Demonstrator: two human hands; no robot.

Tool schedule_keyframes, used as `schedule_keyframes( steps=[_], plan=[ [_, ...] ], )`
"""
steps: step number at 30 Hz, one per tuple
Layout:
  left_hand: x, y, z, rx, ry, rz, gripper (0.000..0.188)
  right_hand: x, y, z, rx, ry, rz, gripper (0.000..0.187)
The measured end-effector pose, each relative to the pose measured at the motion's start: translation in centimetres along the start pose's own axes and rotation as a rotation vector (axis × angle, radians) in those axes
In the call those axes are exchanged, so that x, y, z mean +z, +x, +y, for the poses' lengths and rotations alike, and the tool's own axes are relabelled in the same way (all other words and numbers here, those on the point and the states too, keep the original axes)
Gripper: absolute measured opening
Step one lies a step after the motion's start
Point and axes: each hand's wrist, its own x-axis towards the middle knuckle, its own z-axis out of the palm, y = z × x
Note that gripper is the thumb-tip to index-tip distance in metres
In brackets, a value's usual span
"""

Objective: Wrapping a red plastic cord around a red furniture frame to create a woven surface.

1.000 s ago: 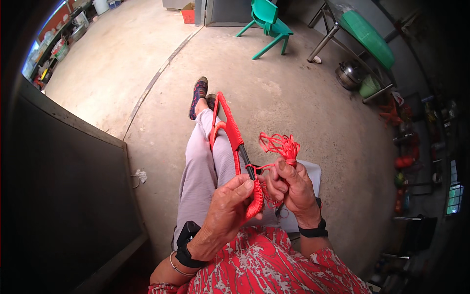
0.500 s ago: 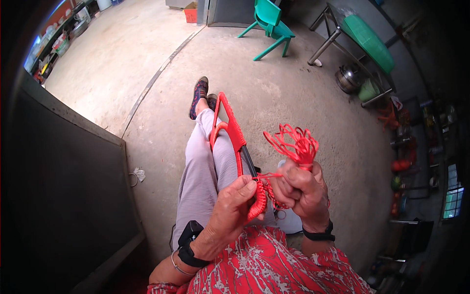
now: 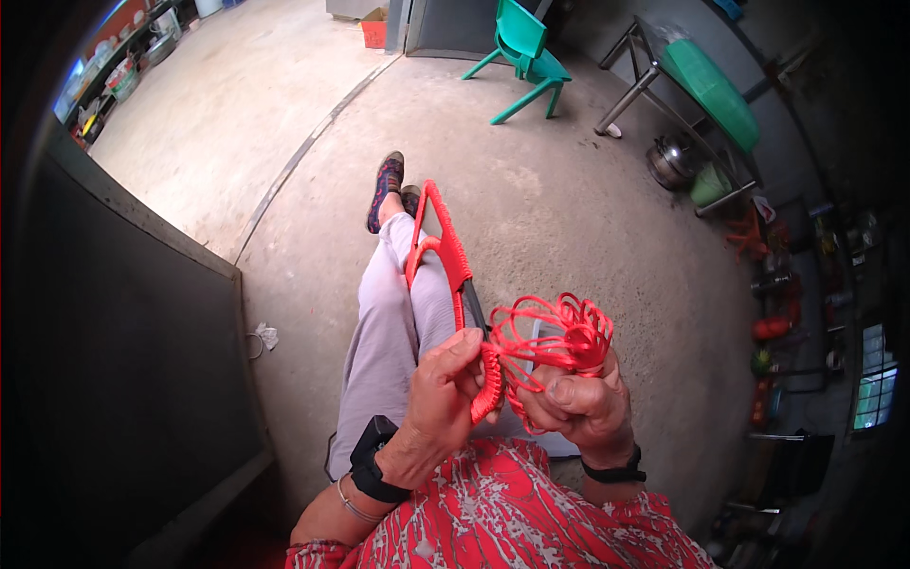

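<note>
A long frame [image 3: 453,251] wrapped in red cord lies over my lap, its pointed end toward my feet. A stretch of its black bar [image 3: 473,305] shows bare between wrapped parts. My left hand [image 3: 442,381] is closed round the near, curved end, thumb on top. Just right of it, my right hand [image 3: 590,406] grips a looped bundle of red cord [image 3: 580,337] in a closed fist. Loops spill from the top of that fist toward the frame, and strands run between the two hands. The fingertips of my left hand are partly hidden behind the wrapping.
A dark panel [image 3: 142,332] stands close on my left. Ahead are a green chair [image 3: 521,43] and a metal-legged table [image 3: 637,90] with a green cover. A metal pot [image 3: 671,161] sits beneath the table. A pale object [image 3: 559,442] is partly hidden under my right hand.
My right hand has come down slightly, and the cord loops have dropped and swung left toward the frame. My left hand keeps its hold, with the wrapped end turned a little.
</note>
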Motion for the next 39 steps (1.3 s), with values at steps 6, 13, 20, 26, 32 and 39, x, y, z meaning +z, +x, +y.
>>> schedule_keyframes(
  steps=[6, 13, 20, 26, 32, 39],
  plan=[
    [-0.2, 0.2, -0.3, 0.025, -0.068, 0.037, 0.024, 0.7, 0.1, 0.0, 0.015, -0.004, -0.066, 0.025],
    [-1.2, -0.8, 0.2, -0.026, -0.086, -0.024, 0.025, -0.4, 0.9, -0.7, -0.042, -0.019, 0.05, 0.029],
    [-2.1, -1.6, 1.1, -0.028, 0.019, -0.03, 0.025, -2.0, 1.8, 0.1, -0.031, 0.119, 0.044, 0.031],
    [-2.2, -2.2, 1.4, -0.015, 0.006, -0.084, 0.025, -3.3, 2.8, -0.2, -0.061, -0.048, 0.021, 0.032],
    [-1.9, -3.1, 3.5, 0.158, 0.319, 0.106, 0.031, -9.2, 6.3, 1.1, -0.165, -1.088, 0.368, 0.032],
    [-1.6, -3.7, 5.5, 0.197, 0.472, 0.196, 0.021, -3.5, 9.6, -0.9, -0.287, -1.023, 0.023, 0.027]
  ],
)
